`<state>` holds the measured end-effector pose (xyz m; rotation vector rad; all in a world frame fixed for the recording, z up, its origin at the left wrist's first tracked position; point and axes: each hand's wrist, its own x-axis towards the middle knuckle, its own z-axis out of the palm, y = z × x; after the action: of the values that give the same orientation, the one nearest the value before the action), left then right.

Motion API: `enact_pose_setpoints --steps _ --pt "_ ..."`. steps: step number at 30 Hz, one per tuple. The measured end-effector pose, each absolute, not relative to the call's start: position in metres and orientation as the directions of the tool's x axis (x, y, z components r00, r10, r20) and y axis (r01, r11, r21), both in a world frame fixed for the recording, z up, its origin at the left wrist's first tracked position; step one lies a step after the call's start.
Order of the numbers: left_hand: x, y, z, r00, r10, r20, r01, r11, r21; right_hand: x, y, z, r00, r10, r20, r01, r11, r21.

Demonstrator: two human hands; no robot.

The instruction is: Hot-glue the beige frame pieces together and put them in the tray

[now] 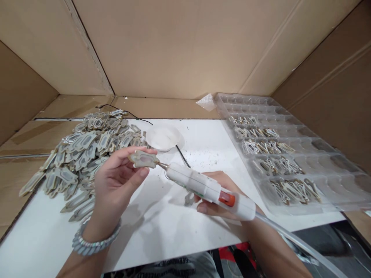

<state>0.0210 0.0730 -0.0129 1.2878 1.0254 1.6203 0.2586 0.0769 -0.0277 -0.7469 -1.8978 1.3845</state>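
My left hand [116,181] pinches a small flat grey-beige frame-shaped part [144,159] between thumb and fingers, above the white table. My right hand [217,193] is wrapped round a white handheld tool [194,181] with an orange-red switch and a thin metal tip; I cannot tell its exact kind. The tip meets, or nearly meets, the right end of the part. Trailing from the tool's back end is a pale tube or cable [301,241]. Below the tool, partly hidden by my right hand, lies another small grey piece [189,199].
A big heap of similar parts [84,146] covers the left side. Behind my hands stands a round white dish [162,138], with a black wire near it. To the right, a clear compartment tray [333,158] holds rows of parts. Cardboard walls [185,50] surround the table.
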Motion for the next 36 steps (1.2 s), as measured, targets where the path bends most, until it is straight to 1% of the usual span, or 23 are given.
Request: enact_pose_setpoints --steps 3,6,13,18,23,28,36 --pt "0.0207 0.0734 -0.0141 -0.144 0.932 0.332 -0.107 -0.349 0.931 0.2584 0.0777 -0.0262 -0.616 0.763 0.197 0.037 0.277 -0.96" --pt "0.0218 0.0735 -0.0134 -0.151 0.926 0.345 -0.105 -0.362 0.926 0.2591 0.0775 -0.027 -0.628 0.76 0.169 0.043 0.251 -0.967" --pt "0.0253 0.0709 -0.0091 -0.211 0.933 0.293 -0.103 -0.319 0.942 0.2606 0.0759 -0.0286 -0.622 0.773 0.12 0.087 0.221 -0.971" --pt "0.024 0.0712 -0.0103 -0.193 0.931 0.311 -0.104 -0.335 0.936 0.2592 0.0771 -0.0261 -0.631 0.761 0.146 0.058 0.235 -0.97" --pt "0.0243 0.0711 -0.0093 -0.201 0.935 0.294 -0.112 -0.32 0.941 0.2559 0.0794 -0.0227 -0.622 0.768 0.152 0.079 0.255 -0.964" --pt "0.0254 0.0709 -0.0088 -0.2 0.935 0.293 -0.115 -0.32 0.941 0.2568 0.0787 -0.0238 -0.622 0.766 0.162 0.055 0.25 -0.967" --pt "0.0237 0.0704 -0.0106 -0.191 0.932 0.308 -0.1 -0.331 0.938 0.2588 0.0768 -0.0245 -0.603 0.792 0.094 0.12 0.207 -0.971"
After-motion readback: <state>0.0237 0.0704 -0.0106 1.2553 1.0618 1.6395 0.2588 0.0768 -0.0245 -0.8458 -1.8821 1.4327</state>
